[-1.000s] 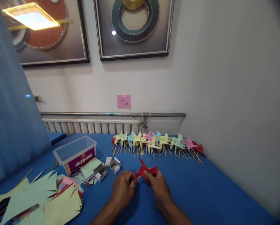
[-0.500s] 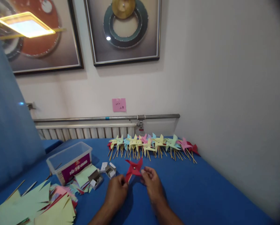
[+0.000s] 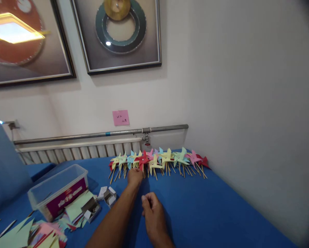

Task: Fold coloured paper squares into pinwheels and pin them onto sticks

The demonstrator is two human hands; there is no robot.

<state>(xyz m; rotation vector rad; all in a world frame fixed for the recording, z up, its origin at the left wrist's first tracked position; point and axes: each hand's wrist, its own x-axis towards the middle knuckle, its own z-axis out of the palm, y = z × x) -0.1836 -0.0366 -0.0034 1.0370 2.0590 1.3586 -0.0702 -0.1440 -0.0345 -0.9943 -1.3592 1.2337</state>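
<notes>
My left hand (image 3: 135, 177) reaches to the row of finished pinwheels at the back of the table, its fingers closed at the stick of a red pinwheel (image 3: 143, 159). That pinwheel lies over the others, its four blades facing me. Right beside it is a pale yellow pinwheel (image 3: 153, 164); a green pinwheel (image 3: 180, 157) and a pink pinwheel (image 3: 193, 157) lie farther right. Nearer to me, my right hand (image 3: 152, 208) hovers over the blue cloth with fingers curled and nothing seen in them.
A clear plastic box (image 3: 58, 189) with a purple label stands at the left. By it are small open cardboard boxes (image 3: 91, 208) and cut paper sheets (image 3: 16, 234). The blue-covered table (image 3: 208, 213) meets the wall at the right; a radiator (image 3: 79, 153) runs behind.
My left hand has carried the red pinwheel forward onto the row. My right hand has let go of its blade and sits lower, apart from it. The view has turned slightly right.
</notes>
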